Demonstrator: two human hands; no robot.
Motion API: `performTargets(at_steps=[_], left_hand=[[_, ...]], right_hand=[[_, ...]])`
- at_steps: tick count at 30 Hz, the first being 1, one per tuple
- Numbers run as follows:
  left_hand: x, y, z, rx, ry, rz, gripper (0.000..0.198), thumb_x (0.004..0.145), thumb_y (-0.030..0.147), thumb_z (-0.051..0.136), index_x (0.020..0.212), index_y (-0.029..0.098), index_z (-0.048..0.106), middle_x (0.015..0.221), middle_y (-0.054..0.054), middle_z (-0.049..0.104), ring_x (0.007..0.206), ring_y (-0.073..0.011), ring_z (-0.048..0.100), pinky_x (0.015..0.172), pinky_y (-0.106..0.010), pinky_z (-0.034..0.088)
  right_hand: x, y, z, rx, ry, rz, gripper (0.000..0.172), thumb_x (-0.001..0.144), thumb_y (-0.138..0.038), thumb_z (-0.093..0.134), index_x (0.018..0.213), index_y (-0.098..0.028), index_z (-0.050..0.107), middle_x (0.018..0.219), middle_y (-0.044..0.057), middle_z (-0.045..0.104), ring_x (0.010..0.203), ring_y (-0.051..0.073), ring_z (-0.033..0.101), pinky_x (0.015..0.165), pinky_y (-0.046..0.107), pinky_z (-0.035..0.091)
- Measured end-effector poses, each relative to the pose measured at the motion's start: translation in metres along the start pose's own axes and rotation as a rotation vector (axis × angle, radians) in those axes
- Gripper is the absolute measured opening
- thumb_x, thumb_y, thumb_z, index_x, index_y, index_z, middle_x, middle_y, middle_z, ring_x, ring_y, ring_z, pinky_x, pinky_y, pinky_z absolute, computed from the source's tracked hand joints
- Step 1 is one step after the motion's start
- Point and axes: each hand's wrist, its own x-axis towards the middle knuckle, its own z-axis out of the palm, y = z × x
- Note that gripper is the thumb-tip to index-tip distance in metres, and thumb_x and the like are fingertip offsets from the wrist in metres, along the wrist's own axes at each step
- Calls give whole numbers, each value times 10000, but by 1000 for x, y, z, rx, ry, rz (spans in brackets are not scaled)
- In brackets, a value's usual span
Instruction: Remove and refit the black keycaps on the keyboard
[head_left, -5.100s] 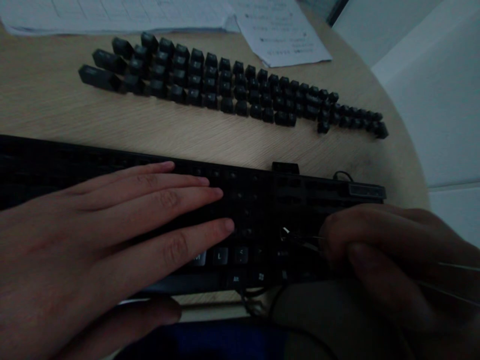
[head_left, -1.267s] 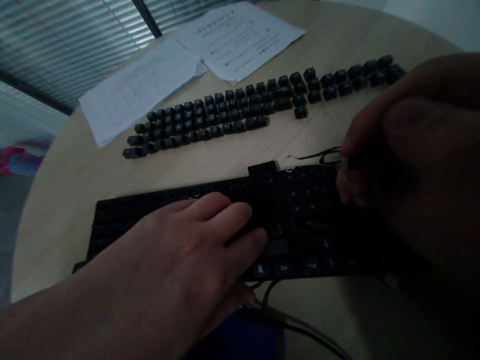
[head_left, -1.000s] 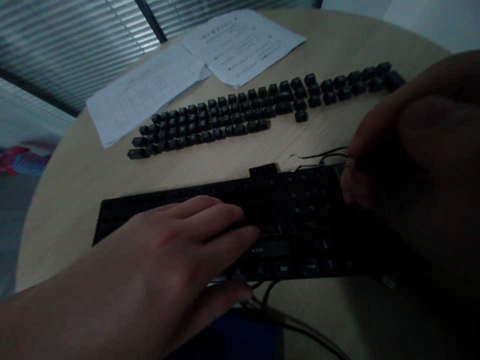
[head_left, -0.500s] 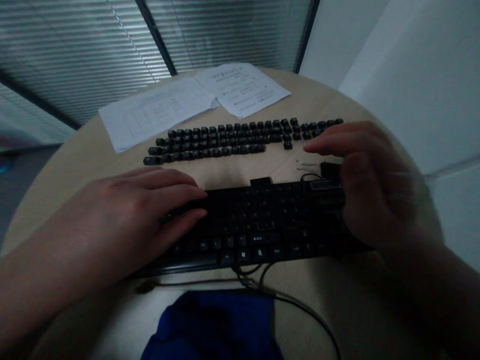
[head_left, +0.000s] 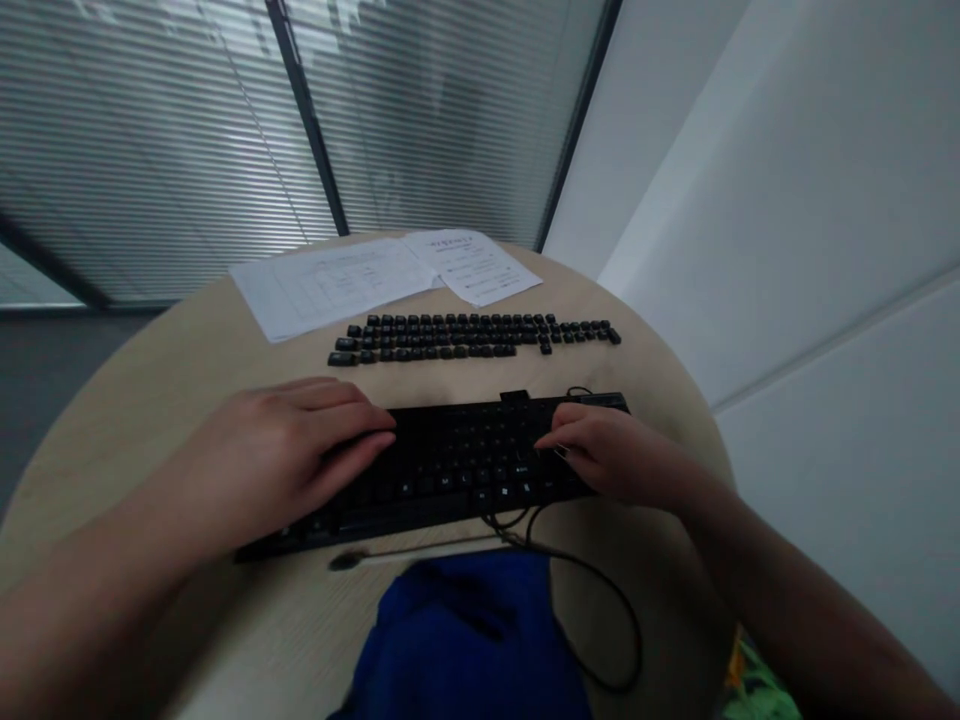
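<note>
A black computer keyboard [head_left: 450,460] lies across the near part of the round table. Its front rows carry keycaps; farther back, many key positions look bare, though the view is dark there. My left hand [head_left: 300,440] grips the keyboard's left part, thumb on top and fingers by the back edge. Over the right part, my right hand [head_left: 607,450] is closed on a keycap puller [head_left: 561,452], whose wire ends poke out toward the keys. Behind the keyboard, loose black keycaps [head_left: 450,338] stand in rows.
Printed sheets [head_left: 337,285] lie at the far side of the round table [head_left: 180,345]. A thin stick with a dark tip [head_left: 349,562] and a black cable [head_left: 600,580] lie in front of the keyboard, by blue cloth [head_left: 465,630]. Blinds [head_left: 450,120] and a white wall stand beyond.
My right hand has picked up the keycap puller from behind the keyboard and brought it over the keys. My left hand stays on the keyboard. The view has tilted upward.
</note>
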Motion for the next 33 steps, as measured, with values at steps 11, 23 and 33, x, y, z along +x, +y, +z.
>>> performTargets(at_steps=[11,23,33], left_hand=[[-1,1,-1,-238,0,-38,275,1015,346,509,1014,255,769,912,-16,772,815,-189,729,733,-293,570],[-5,-13,-1,-253,60,-12,233,1024,316,545,1040,227,760,927,-6,760,803,-130,719,748,-232,536],[-6,-19,5,-258,35,-30,223,1012,318,555,1049,248,763,926,3,769,798,-133,727,725,-229,535]], right_hand=[[10,-16,1,87,9,230,295,848,-79,539,973,-174,789,1008,87,757,955,230,699,907,365,523],[2,0,2,180,30,216,108,871,-203,697,896,-204,802,871,43,746,814,186,696,748,305,513],[12,-4,3,123,46,263,106,882,-230,710,893,-213,814,888,47,761,834,206,701,762,332,502]])
